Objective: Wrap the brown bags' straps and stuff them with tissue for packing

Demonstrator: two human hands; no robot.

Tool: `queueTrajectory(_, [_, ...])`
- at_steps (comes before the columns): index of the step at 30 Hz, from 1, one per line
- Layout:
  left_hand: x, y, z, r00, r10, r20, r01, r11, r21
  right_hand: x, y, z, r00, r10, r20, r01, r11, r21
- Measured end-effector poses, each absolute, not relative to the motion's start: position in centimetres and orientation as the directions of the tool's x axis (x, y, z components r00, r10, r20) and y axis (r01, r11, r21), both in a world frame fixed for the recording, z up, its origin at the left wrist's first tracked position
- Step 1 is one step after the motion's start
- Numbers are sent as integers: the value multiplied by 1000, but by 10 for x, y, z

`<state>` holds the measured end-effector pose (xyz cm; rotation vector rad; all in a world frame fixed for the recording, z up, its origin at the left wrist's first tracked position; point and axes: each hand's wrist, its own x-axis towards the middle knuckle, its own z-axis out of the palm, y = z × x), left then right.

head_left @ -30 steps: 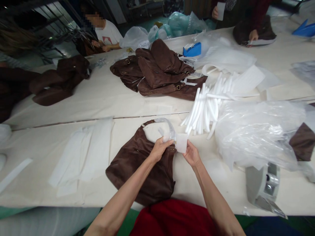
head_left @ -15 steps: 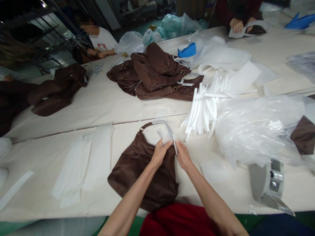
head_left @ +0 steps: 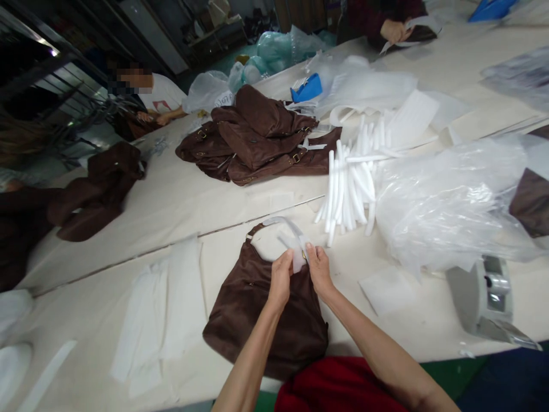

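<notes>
- Brown suede handbag lies flat on the table, its strap turned up within easy reach
- White plastic wrap covers the strap
- Left hand and right hand both pinch that wrap closed at the strap's base
- White foam tubes lie just beyond; tape dispenser sits nearby at right

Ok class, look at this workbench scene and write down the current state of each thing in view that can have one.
Left hand: pinching the white foam piece.
Right hand: pinching the same piece.
White foam piece: bunched at the strap's end.
Bag strap: arched, sheathed in translucent white.
Brown suede handbag: lying flat.
White foam tubes: heaped loose.
Clear plastic sheeting: crumpled.
Brown bags: piled.
</notes>
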<state>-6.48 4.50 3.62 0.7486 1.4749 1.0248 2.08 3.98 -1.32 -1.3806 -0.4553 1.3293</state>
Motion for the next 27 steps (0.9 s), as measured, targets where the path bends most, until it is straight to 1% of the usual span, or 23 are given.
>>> queueTrajectory(2, [-70, 47, 35, -139, 847, -512, -243, 472, 847, 19, 38, -11, 282, 856, -434, -403, -305, -863])
queueTrajectory(3, [-72, 48, 33, -135, 841, -524, -279, 476, 834, 17, 37, -10, 272, 863, -426, -406, -298, -864])
queueTrajectory(7, [-66, 50, 21, -164, 847, -505, -287, 449, 846, 11, 37, -8, 250, 879, -405, -396, -289, -872])
queueTrajectory(9, [-61, 49, 20, -179, 821, -542, -362, 457, 812, 11, 38, -8, 257, 874, -413, -381, -301, -874])
queueTrajectory(12, [-57, 47, 24, -98, 816, -570, -471, 466, 748, 15, 39, -8, 255, 880, -401, -364, -297, -883])
queueTrajectory(13, [-57, 47, 26, -81, 827, -557, -470, 461, 753, 17, 40, -7, 237, 889, -391, -369, -290, -883])
queueTrajectory(16, [-57, 48, 30, -111, 850, -514, -395, 437, 808, 22, 39, -5, 166, 915, -368, -399, -279, -873])
queueTrajectory(20, [-57, 53, 33, -122, 866, -484, -319, 428, 846, 27, 39, -1, 100, 929, -355, -419, -285, -862])
queueTrajectory(25, [-52, 55, 32, -247, 878, -409, -255, 349, 902, 33, 37, 1, 72, 942, -327, -382, -277, -882])
queueTrajectory(27, [-51, 54, 30, -286, 871, -400, -254, 333, 908, 36, 33, -3, 32, 945, -327, -420, -284, -862])
